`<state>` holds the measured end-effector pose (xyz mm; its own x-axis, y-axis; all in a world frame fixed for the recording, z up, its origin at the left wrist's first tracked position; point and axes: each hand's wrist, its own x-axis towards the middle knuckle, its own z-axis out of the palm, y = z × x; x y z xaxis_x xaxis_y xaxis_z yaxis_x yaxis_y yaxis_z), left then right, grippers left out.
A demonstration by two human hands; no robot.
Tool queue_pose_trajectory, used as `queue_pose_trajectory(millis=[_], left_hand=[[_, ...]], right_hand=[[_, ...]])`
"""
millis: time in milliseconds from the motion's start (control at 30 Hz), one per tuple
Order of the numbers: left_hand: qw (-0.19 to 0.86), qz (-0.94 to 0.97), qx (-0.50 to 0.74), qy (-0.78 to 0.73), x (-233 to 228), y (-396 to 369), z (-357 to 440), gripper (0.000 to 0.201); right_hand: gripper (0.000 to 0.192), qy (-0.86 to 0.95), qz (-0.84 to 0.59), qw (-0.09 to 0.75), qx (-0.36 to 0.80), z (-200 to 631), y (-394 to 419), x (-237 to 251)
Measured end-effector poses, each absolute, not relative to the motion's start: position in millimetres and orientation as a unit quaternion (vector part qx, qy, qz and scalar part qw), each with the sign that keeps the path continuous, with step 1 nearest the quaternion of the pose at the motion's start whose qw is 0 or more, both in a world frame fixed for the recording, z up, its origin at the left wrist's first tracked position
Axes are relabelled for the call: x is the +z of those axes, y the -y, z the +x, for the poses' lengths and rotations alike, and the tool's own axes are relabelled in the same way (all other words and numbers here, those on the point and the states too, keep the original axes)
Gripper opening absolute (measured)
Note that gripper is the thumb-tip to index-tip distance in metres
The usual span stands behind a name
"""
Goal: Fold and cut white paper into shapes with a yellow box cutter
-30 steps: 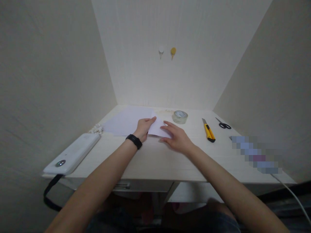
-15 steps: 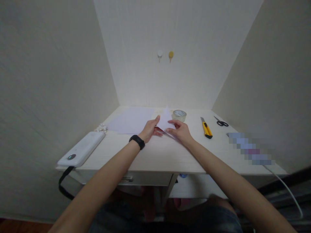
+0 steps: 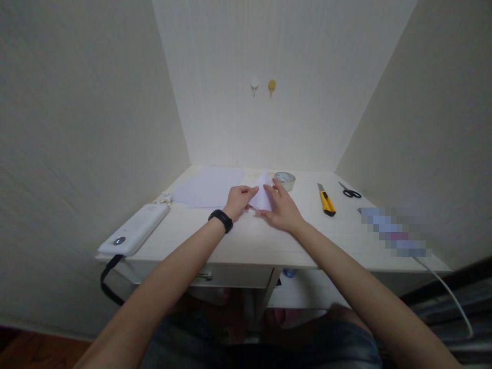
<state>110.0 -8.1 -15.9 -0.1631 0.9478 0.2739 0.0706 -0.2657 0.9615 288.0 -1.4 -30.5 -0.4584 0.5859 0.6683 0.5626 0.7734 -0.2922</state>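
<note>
A small folded white paper [image 3: 264, 196] lies on the white desk [image 3: 246, 241] between my hands. My left hand [image 3: 239, 200], with a black band on its wrist, pinches the paper's left edge. My right hand [image 3: 280, 207] lies flat with fingers spread, pressing on the paper's right side. Just left of my left hand rests a larger flat white sheet [image 3: 209, 187].
A tape roll [image 3: 285, 180] sits behind the paper. To the right lie a yellow utility knife [image 3: 326, 201] and black scissors [image 3: 349, 192]. A white device [image 3: 134, 229] with a black strap occupies the desk's left front corner. A white cable [image 3: 446, 289] runs off the right edge.
The paper was lifted and tilted up half a second ago; now it is back down on the desk with my right hand flattened over it.
</note>
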Motion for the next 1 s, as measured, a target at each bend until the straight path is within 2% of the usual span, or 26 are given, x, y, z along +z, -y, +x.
queue_pose_trajectory(millis=[133,300,500,667,800,867,933,1000], left_hand=[[0.353,0.514,0.621,-0.474,-15.8,7.1,110.9,0.046],[0.352,0.514,0.64,-0.451,-15.2,4.6,110.9,0.056],[0.339,0.546,0.598,-0.478,-14.1,6.0,112.5,0.059],[0.358,0.55,0.589,-0.472,-10.0,8.6,108.3,0.051],[0.397,0.547,0.561,-0.478,-6.8,7.9,100.3,0.039],[0.404,0.538,0.549,-0.496,-6.0,7.1,96.6,0.03],[0.405,0.523,0.549,-0.511,-5.7,6.1,93.2,0.026],[0.424,0.507,0.556,-0.504,-5.7,5.2,89.5,0.038]], right_hand=[[0.084,0.857,-0.322,0.402,0.02,285.4,2.4,-32.6],[0.066,0.831,-0.32,0.442,0.102,286.4,0.9,-33.3],[0.056,0.789,-0.407,0.452,0.093,289.7,0.8,-25.9],[0.068,0.7,-0.43,0.549,0.152,302.5,-9.5,-17.9],[0.083,0.644,-0.449,0.555,0.276,319.8,-15.3,-10.5],[0.075,0.634,-0.434,0.538,0.347,327.6,-17.1,-7.2],[0.054,0.623,-0.418,0.508,0.423,335.0,-18.4,-4.0],[0.041,0.608,-0.402,0.47,0.497,342.7,-19.0,-0.4]])
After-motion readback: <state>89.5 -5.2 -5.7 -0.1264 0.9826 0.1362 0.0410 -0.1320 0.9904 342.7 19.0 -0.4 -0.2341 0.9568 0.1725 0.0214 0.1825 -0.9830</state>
